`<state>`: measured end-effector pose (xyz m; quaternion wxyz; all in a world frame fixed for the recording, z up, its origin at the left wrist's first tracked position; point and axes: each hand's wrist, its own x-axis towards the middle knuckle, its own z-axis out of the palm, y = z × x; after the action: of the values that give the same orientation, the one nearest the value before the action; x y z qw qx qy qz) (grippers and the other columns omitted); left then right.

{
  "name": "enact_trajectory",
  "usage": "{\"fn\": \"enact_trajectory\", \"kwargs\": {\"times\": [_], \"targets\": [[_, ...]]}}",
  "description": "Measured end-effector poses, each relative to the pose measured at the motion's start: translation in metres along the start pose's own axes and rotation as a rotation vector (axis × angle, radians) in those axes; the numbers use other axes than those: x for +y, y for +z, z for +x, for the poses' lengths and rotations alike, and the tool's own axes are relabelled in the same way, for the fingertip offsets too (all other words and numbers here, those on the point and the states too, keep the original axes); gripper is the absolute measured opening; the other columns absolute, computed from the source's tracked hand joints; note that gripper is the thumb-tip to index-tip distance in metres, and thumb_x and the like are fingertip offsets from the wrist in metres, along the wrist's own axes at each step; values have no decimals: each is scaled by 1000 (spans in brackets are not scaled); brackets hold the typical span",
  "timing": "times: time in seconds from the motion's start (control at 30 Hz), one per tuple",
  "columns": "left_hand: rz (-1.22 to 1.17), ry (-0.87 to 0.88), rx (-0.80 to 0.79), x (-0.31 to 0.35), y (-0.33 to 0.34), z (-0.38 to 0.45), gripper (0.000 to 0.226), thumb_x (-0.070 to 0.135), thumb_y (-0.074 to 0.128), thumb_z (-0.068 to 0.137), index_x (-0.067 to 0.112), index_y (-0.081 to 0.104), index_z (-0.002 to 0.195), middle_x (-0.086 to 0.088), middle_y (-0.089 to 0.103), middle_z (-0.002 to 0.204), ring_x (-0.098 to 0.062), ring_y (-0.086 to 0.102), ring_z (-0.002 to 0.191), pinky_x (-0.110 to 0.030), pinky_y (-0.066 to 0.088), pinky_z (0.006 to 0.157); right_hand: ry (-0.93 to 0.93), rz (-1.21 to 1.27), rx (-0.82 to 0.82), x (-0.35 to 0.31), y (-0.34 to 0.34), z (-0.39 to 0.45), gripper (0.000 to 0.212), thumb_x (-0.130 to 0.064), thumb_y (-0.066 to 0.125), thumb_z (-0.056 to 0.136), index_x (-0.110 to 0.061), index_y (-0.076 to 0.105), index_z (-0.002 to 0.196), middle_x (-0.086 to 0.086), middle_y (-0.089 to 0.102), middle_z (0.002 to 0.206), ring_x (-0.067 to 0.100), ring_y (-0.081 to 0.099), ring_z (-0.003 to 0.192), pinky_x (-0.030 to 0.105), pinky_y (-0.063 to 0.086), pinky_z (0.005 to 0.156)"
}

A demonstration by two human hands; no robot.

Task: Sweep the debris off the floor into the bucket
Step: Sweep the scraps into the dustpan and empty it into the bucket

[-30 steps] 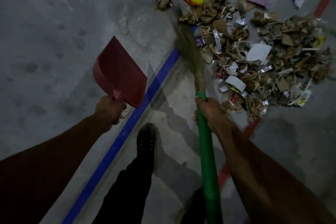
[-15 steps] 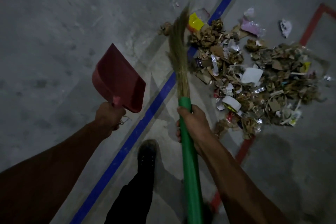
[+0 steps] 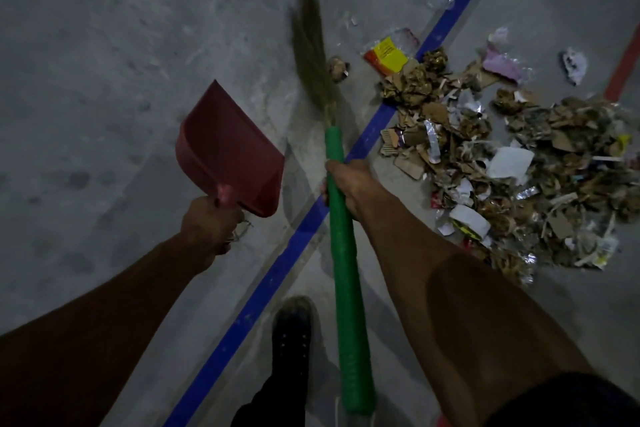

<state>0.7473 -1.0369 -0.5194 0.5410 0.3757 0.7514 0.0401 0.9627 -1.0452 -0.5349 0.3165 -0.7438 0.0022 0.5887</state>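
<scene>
Two hands were in use in the head view, and we noted each gripping a tool. We found the left hand (image 3: 210, 222) with its fingers curled round the handle of a red dustpan (image 3: 231, 152), which was held off the floor just ahead of that hand, its open mouth to the hand's right. We found the right hand (image 3: 349, 185) wrapped round the green handle of a broom (image 3: 341, 253); the bristles (image 3: 311, 55), blurred, pointed forward beyond it. We recorded the debris (image 3: 502, 163), torn cardboard, paper and wrappers, heaped on the floor (image 3: 104, 45) to the right of the right hand, across a blue line (image 3: 277, 263). We saw no bucket.
</scene>
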Motion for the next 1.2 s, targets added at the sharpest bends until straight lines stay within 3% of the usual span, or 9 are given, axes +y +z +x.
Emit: {"fn": "enact_trajectory", "kwargs": {"times": [0.1, 0.17, 0.27, 0.43, 0.67, 0.93, 1.1, 1.2], "targets": [[0, -12, -15, 0, 3, -4, 3, 1, 62, 85, 3, 60, 84, -11, 50, 66, -21, 45, 52, -24, 35, 42, 49, 225, 77, -1, -25, 6, 28, -17, 55, 98, 2, 52, 118, 13, 53, 68, 19, 50, 43, 23, 45, 38], [0, -16, -19, 1, 4, -7, 5, 0, 62, 85, 3, 59, 81, -11, 50, 64, -20, 44, 50, -21, 34, 39, 63, 360, 112, 1, -45, 3, 19, -18, 53, 99, 0, 54, 104, 11, 52, 63, 19, 48, 43, 24, 44, 39], [12, -15, -29, 6, 6, -13, 6, 1, 62, 85, 2, 58, 81, -12, 49, 65, -21, 42, 49, -20, 33, 35, 99, 556, 160, 14, -79, -13, 20, -20, 52, 100, -5, 52, 87, 10, 50, 61, 17, 46, 44, 21, 42, 37], [34, 6, -48, 21, 11, -28, 10, 1, 62, 86, 4, 58, 77, -10, 47, 61, -19, 42, 47, -18, 32, 32, 160, 746, 184, 60, -123, -76, 24, -24, 53, 99, -5, 52, 85, 8, 50, 67, 14, 47, 39, 18, 40, 35], [106, 47, -80, 35, 29, -48, 4, 3, 64, 86, 6, 60, 86, -12, 50, 66, -21, 45, 52, -23, 37, 41, 87, 418, 196, 90, -152, -186, 27, -26, 57, 97, 1, 60, 92, 13, 56, 60, 20, 51, 42, 24, 42, 37], [189, 63, -112, 37, 60, -77, 5, 1, 63, 86, 3, 59, 88, -12, 51, 64, -22, 45, 48, -19, 34, 33, 31, 185, 230, 95, -193, -208, 32, -34, 48, 102, -6, 61, 103, 13, 54, 72, 20, 52, 43, 27, 44, 40], [227, 92, -143, 39, 85, -95, 4, 2, 63, 87, 1, 60, 90, -13, 52, 68, -22, 46, 51, -23, 36, 43, 2, 102, 290, 122, -228, -202, 11, -19, 59, 96, -10, 58, 101, 15, 58, 71, 23, 58, 44, 33, 51, 44], [256, 109, -164, 39, 98, -105, 3, 3, 63, 87, 3, 60, 89, -12, 51, 65, -22, 45, 50, -22, 37, 40, 80, 69, 285, 137, -249, -195, 20, -1, 64, 86, -6, 48, 97, 21, 61, 85, 22, 63, 50, 33, 55, 47]]}}
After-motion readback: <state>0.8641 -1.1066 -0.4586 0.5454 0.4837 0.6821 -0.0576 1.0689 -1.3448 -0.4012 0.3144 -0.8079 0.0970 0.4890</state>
